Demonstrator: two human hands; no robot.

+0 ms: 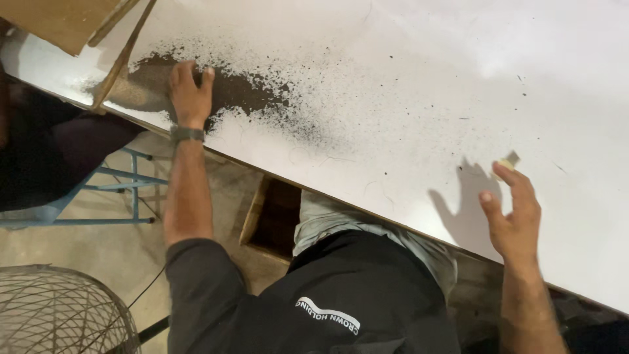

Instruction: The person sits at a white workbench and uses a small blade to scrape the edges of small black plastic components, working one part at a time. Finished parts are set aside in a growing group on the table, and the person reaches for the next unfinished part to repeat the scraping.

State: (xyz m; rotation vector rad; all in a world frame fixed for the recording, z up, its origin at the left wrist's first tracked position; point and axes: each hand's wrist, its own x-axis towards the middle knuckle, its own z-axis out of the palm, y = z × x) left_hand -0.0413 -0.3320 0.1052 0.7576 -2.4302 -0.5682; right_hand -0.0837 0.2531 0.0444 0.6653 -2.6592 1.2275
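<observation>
My left hand [190, 92] lies flat, fingers curled down, on a heap of dark brown powder [246, 92] spread over the white table [406, 78]. A dark watch [187, 134] sits on that wrist. My right hand [514, 213] hovers over the table's near edge with fingers apart, holding nothing; a small pale scrap [508, 162] lies at its fingertips. Fine dark specks scatter rightward from the heap across the white surface.
A wooden board and slats [108, 39] lean at the table's far left. Below the edge stand a blue metal frame [128, 190], a small wooden box [272, 219] and a wire mesh basket [59, 311].
</observation>
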